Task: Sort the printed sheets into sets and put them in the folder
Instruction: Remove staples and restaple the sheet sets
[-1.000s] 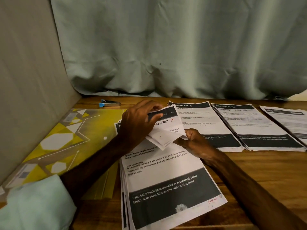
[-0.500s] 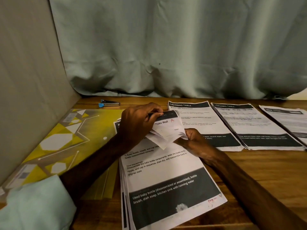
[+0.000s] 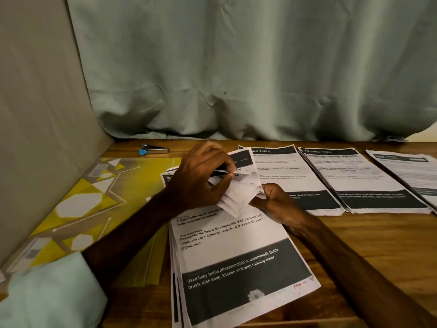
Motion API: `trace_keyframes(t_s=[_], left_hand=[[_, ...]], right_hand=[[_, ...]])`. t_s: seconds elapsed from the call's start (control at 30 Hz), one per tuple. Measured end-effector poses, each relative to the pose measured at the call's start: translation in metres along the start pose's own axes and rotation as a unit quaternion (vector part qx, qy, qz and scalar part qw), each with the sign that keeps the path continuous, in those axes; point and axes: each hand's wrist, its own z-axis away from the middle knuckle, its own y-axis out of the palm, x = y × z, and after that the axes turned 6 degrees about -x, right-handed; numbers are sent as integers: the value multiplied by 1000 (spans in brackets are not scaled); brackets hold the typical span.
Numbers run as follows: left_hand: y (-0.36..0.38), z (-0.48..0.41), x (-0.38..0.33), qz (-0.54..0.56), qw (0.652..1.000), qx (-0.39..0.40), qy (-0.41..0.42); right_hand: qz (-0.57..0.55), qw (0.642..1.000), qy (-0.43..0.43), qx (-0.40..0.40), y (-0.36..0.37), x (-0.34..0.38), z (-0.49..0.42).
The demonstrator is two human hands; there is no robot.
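Since a second ago we've leafed on: our left hand (image 3: 201,179) pinches, our right hand (image 3: 272,201) grips limp, likely crease-prone sheets (image 3: 240,197) beside the folder (image 3: 94,197); best held by edges.

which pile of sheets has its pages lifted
The nearest pile, topped by the baby bottle sheet; the three piles to its right lie flat.

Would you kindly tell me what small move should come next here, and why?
Probably separate one of the lifted sheets and carry it to the sorted piles on the right. The left hand and right hand both pinch those curled-up sheets above the near stack.
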Motion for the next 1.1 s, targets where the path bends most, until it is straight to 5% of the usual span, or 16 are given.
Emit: trace_keyframes(t_s=[0.4, 0.53, 0.7, 1.1], left_hand=[[-8, -4, -7, 115, 993, 8, -21], [-5, -5, -10, 159, 978, -11, -133], [3, -5, -5, 57, 961, -37, -270], [3, -4, -1, 10, 990, -15, -142]], right_hand=[[34, 999, -4, -19, -1, -3, -4], [25, 1000, -14, -3, 0, -2, -2], [64, 998, -28, -2, 2, 0, -3], [81, 996, -27, -10, 0, -2, -2]])
